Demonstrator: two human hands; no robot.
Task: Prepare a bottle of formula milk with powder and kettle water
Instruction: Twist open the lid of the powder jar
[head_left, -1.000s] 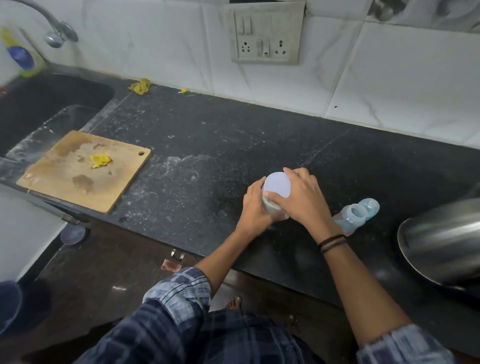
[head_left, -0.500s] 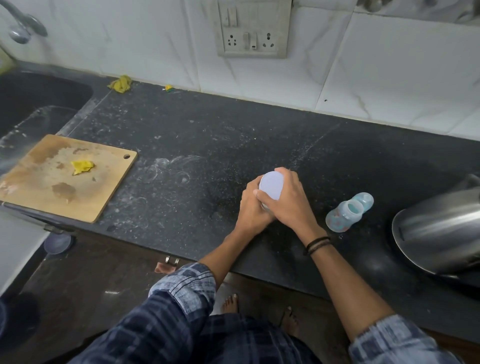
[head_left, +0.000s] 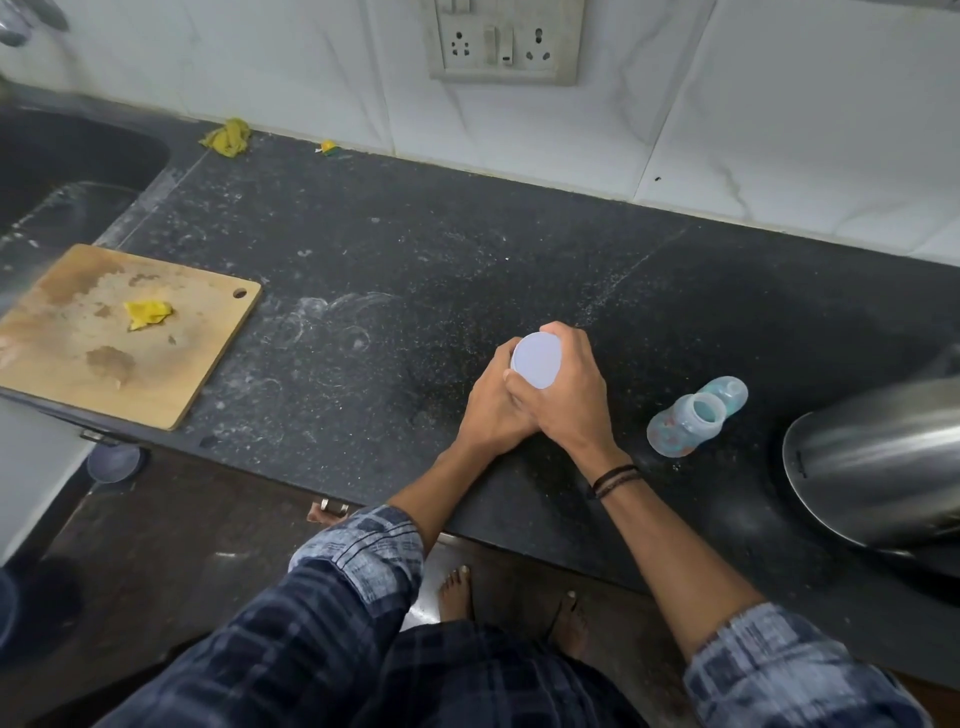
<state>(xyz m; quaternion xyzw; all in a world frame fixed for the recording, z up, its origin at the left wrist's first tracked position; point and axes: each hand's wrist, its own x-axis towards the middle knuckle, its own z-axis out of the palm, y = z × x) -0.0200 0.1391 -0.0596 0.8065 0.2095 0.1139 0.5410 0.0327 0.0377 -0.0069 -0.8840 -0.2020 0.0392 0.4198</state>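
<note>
- Two hands are clasped on one small tub (head_left: 524, 382) near the front edge of the bench (head_left: 395, 249), knuckles pressed together.
- The fingers (head_left: 560, 332) of the right hand (head_left: 569, 402) curl round the rim of the pale round lid (head_left: 536, 360), thumb on the near side. It looks to me like a twisting grip.
- The left hand (head_left: 493, 408) wraps the tub's body from the left and hides nearly all of it. I'd say it is bracing the tub against the turn.
- The tub stands upright with its lid facing up. Whether the lid has come loose I cannot tell.
- The bottle (head_left: 683, 428) stands on the bench to the right of the hands. It is apart from them and nearer the right hand, and its mouth is open and pointing up.
- A teal cap piece (head_left: 729, 393) sits just behind the bottle. I can't make out whether they touch.
- Further right is the steel kettle (head_left: 878, 462), partly out of view and well apart from the tub.
- My guess is that powder goes across to the right once the lid is off, so the right hand has the short path to the bottle's mouth.
- Off to the left a wooden cutting board (head_left: 171, 374) overhangs the bench edge with a yellow scrap (head_left: 148, 314) on it.
</note>
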